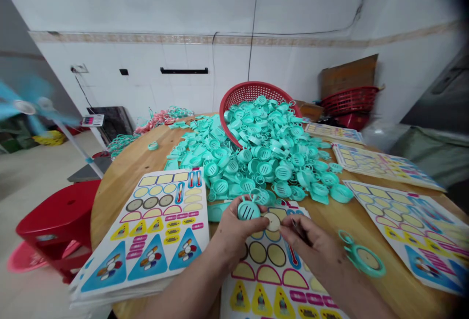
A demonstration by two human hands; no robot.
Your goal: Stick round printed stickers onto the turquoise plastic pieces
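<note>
My left hand (pixel 234 228) is closed around a turquoise round plastic piece (pixel 248 210) with slots in its face and a small ring on top. Between my two hands is a round cream sticker (pixel 272 222); my left thumb reaches its left edge. The fingertips of my right hand (pixel 306 236) pinch its right edge. A thin dark tool (pixel 301 231) also sits in my right hand, its kind unclear. Beneath both hands lies a sticker sheet (pixel 262 275) with circles, half circles and triangles. To the right rests a turquoise piece with a round disc in it (pixel 367 259).
A red basket (pixel 256 87) lies tipped, spilling a heap of turquoise pieces (pixel 264 155) over the wooden table (pixel 124 162). Sticker stacks stand at left (pixel 146 231) and right (pixel 388 167), beside another sheet (pixel 406 231). A red stool (pixel 58 211) and a fan (pixel 32 106) are left.
</note>
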